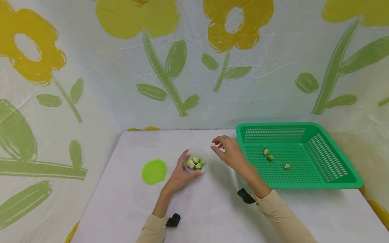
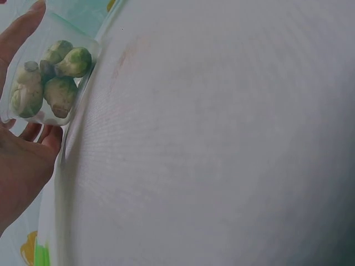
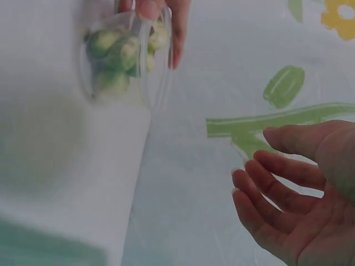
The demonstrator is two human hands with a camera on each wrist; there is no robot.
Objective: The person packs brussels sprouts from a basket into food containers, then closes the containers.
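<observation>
A clear plastic tub (image 1: 187, 166) with several Brussels sprouts (image 1: 195, 163) inside stands on the table. My left hand (image 1: 179, 176) grips it, thumb on the near side and fingers round the far left. The left wrist view shows the sprouts (image 2: 61, 69) through the tub's wall. My right hand (image 1: 230, 152) hovers between the tub and the green basket (image 1: 299, 185), fingers loosely bent with nothing in them. In the right wrist view a gap separates the right thumb from the fingers (image 3: 272, 191). Three sprouts (image 1: 270, 157) lie on the basket's floor.
A lime-green lid (image 1: 154, 171) lies flat on the white table (image 1: 194, 209), left of the tub. The perforated basket takes up the table's right side. Behind the table hangs a cloth (image 1: 194, 104) printed with flowers.
</observation>
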